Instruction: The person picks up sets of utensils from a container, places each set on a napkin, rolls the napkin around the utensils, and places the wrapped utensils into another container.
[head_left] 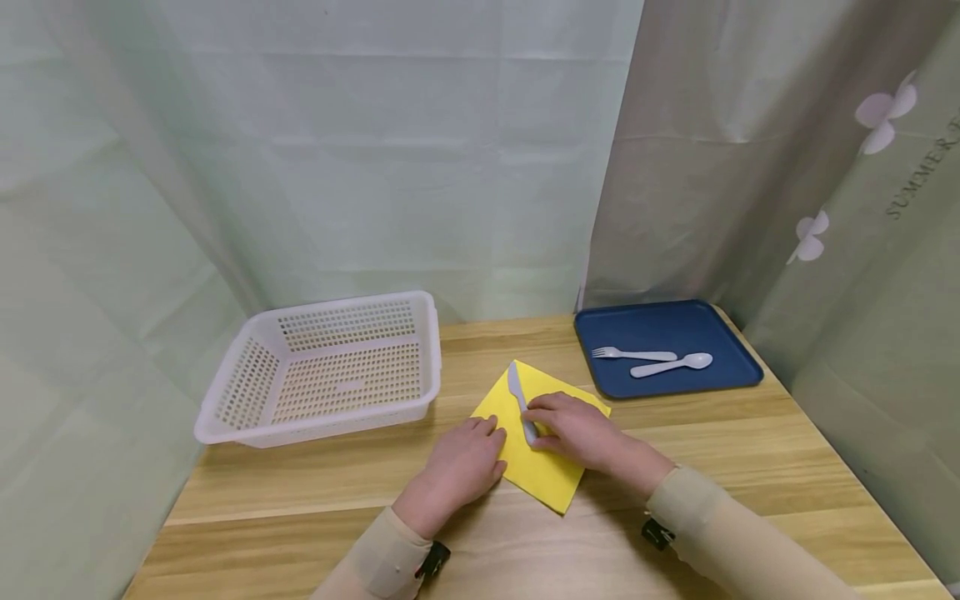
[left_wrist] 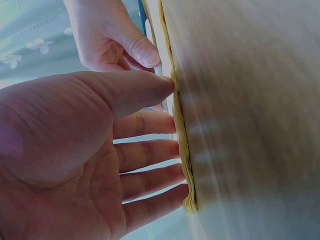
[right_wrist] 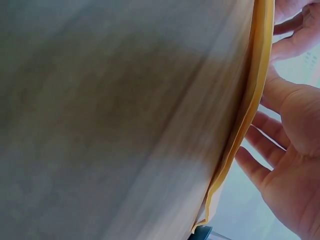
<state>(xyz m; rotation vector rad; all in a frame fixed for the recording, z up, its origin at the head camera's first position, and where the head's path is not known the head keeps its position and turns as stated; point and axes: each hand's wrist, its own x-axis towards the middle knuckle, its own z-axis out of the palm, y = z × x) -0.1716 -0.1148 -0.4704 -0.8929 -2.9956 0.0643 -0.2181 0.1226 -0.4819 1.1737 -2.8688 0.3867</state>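
A yellow folded napkin (head_left: 551, 481) lies at an angle on the table, with a white plastic knife (head_left: 517, 388) on top, its blade pointing away from me. My right hand (head_left: 576, 429) pinches the knife's handle between thumb and fingers over the middle of the napkin. The left hand (head_left: 463, 462) rests its fairly straight fingers on the napkin's left side. From the left wrist view, the left hand's fingertips (left_wrist: 176, 150) touch the napkin's layered edge (left_wrist: 181, 135). In the right wrist view, the right hand (right_wrist: 295, 155) is above the napkin, and the knife is hidden.
A white perforated plastic basket (head_left: 345, 421) stands at the left back of the wooden table (head_left: 315, 533). At the right back is a dark blue tray (head_left: 637, 325) holding a white fork (head_left: 637, 355) and a white spoon (head_left: 671, 365). Pale curtains (head_left: 375, 167) surround the table.
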